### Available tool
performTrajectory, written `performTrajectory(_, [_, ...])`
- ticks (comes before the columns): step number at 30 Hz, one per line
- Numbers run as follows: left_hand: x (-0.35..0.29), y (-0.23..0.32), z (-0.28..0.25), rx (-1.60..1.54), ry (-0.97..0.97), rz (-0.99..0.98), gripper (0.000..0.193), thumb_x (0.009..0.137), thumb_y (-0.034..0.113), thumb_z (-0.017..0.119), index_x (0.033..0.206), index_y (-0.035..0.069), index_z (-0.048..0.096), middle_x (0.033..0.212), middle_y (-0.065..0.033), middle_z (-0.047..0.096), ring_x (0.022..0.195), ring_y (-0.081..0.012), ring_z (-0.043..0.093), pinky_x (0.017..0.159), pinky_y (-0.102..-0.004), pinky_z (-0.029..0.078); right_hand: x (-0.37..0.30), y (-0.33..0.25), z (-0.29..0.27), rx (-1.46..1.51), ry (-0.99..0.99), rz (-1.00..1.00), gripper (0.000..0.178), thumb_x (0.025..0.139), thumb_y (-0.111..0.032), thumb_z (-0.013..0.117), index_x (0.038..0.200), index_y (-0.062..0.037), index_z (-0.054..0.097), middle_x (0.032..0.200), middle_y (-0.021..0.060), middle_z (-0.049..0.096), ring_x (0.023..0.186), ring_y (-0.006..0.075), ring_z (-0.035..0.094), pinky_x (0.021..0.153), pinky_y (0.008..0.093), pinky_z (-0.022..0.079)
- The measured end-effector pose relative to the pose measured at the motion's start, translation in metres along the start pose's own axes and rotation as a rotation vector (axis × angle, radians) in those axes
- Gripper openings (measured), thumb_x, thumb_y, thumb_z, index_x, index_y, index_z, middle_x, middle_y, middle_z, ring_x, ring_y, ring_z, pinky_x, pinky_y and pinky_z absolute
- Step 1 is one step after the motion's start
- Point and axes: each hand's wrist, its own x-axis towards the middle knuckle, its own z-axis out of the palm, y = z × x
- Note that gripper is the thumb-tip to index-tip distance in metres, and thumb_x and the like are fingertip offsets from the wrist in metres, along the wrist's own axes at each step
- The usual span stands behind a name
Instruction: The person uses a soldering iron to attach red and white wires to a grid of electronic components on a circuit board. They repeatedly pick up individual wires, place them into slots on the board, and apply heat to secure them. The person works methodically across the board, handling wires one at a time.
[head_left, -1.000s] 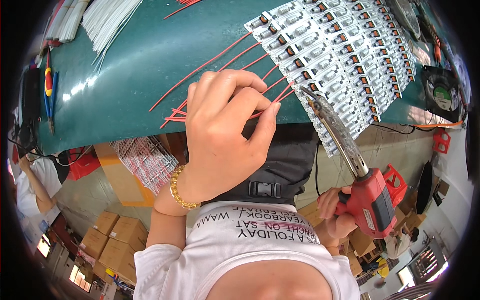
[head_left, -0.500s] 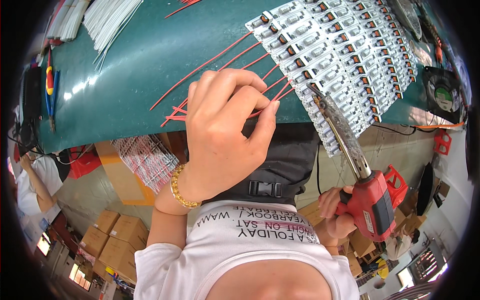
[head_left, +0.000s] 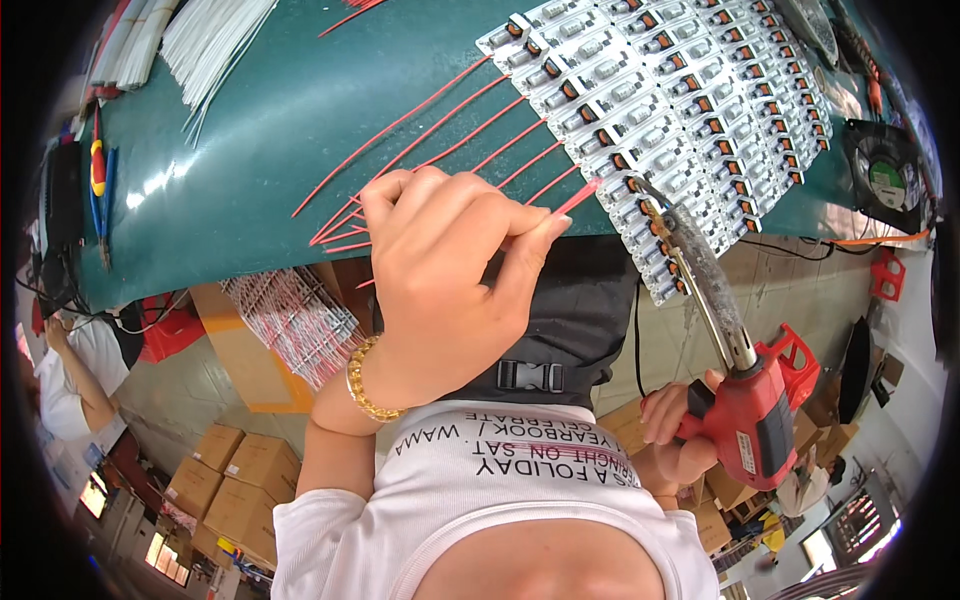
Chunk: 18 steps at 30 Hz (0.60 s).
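Observation:
My left hand (head_left: pixel 455 285) is closed in a pinch on a red wire (head_left: pixel 578 198), whose near end points right to the edge of a panel of small circuit boards (head_left: pixel 640 112). Several other red wires (head_left: pixel 448 148) run leftward from that edge, and some pass behind my left hand. My right hand (head_left: pixel 678 440) grips a red-and-black soldering gun (head_left: pixel 757 425) by its handle. Its long metal barrel reaches up to the panel. The dark, bent tip (head_left: pixel 648 190) is over the boards' near-left edge, just right of the held wire's end.
Bundles of white wires (head_left: pixel 212 55) and pliers with blue handles (head_left: pixel 105 205) lie on the left of the green table (head_left: pixel 250 190). At the right stands a black fan (head_left: pixel 885 180). A cardboard box (head_left: pixel 240 350) with wired parts sits below the table edge.
The pinched wire's end has come nearer the soldering tip. Another wire, earlier beside my fingertips, now lies apart from them. The soldering gun has shifted slightly down and right.

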Motion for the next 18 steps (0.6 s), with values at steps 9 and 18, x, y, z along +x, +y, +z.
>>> performTrajectory(9, [-0.004,-0.001,0.003,0.042,0.032,0.011,0.011,0.07,0.003,0.072,0.069,0.007,0.062,0.063,-0.0003,0.055,0.062,-0.016,0.051,0.072,-0.0304,0.032,-0.014,0.016,-0.026,-0.126,-0.093,0.075,0.066,0.079,-0.057,0.058,0.109,0.0007,0.046,0.049,-0.0007,0.043,0.04,0.0122,0.042,0.042,0.0258,0.037])
performTrajectory(18, [-0.001,-0.003,0.007,0.016,0.038,0.029,0.011,0.069,0.003,0.072,0.069,0.007,0.062,0.062,-0.0002,0.055,0.062,-0.0157,0.05,0.071,-0.0302,0.032,-0.014,0.009,-0.026,-0.23,-0.095,0.04,0.068,0.079,-0.055,0.06,0.113,0.002,0.045,0.049,-0.0016,0.042,0.039,0.0118,0.042,0.042,0.026,0.038])
